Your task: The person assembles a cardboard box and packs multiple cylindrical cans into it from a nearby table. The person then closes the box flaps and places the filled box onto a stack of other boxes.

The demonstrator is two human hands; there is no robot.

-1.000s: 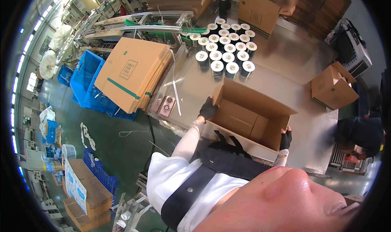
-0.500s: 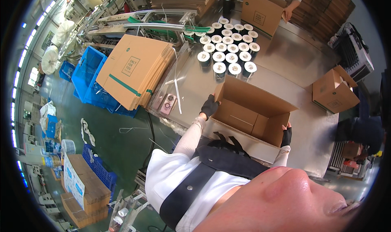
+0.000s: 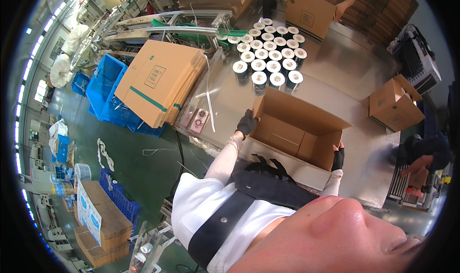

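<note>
- Cardboard box (image 3: pixel 303 112): stands open side up at the near edge of the metal table (image 3: pixel 347 67), in front of the wearer. Whether its base rests on the metal or is held just above cannot be told.
- Grip: left hand (image 3: pixel 247 123), in a black fingerless glove, is clamped on the box's left end; right hand (image 3: pixel 338 158), gloved alike, is clamped on its right end. The hands are well apart, with the box between them.
- Done, as judged: walls are raised and floor panels lie folded across the bottom.
- Outstanding, as judged: no contents are visible inside the box, and its top is unclosed.
- Beyond the box: white-topped dark rolls (image 3: pixel 275 55) stand upright in close rows, all outside it.
- Left of the box: a pink device with two round dials (image 3: pixel 199 121); farther left, a stack of flat cartons (image 3: pixel 155 76), not opened out.
- Right of the box, well apart: a second carton (image 3: pixel 392 111), flaps up, with pale contents partly visible.
- Far beyond the box: a co-worker's hand (image 3: pixel 341 9) at another upright carton (image 3: pixel 309 14); its contents cannot be seen.
</note>
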